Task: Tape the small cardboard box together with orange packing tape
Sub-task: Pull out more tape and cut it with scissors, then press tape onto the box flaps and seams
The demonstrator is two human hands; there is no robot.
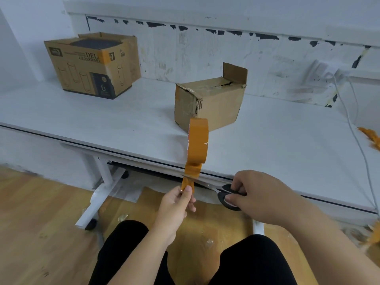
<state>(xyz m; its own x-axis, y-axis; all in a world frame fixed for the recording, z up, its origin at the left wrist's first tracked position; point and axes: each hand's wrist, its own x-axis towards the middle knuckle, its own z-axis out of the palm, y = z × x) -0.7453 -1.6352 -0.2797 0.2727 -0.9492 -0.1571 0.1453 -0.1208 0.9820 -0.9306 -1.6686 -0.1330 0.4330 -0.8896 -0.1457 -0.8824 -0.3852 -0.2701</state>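
Desk: the long white tabletop (102, 112) carries everything at working height.
Far left: a large printed glassware carton (90, 64), apart from the job.
Middle: the small worn brown cardboard box (207, 103), one flap up, waiting for tape.
Tape: the orange packing tape roll (197, 140) hangs at the near edge, its strip taut for cutting.
My left hand (176, 204): thumb and fingers pinch the strip's end.
My right hand (255, 194): fingers curled through black-handled scissors (224, 195), blades at the strip.

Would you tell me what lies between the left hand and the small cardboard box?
In the head view, the orange tape roll stands between left hand and small cardboard box.
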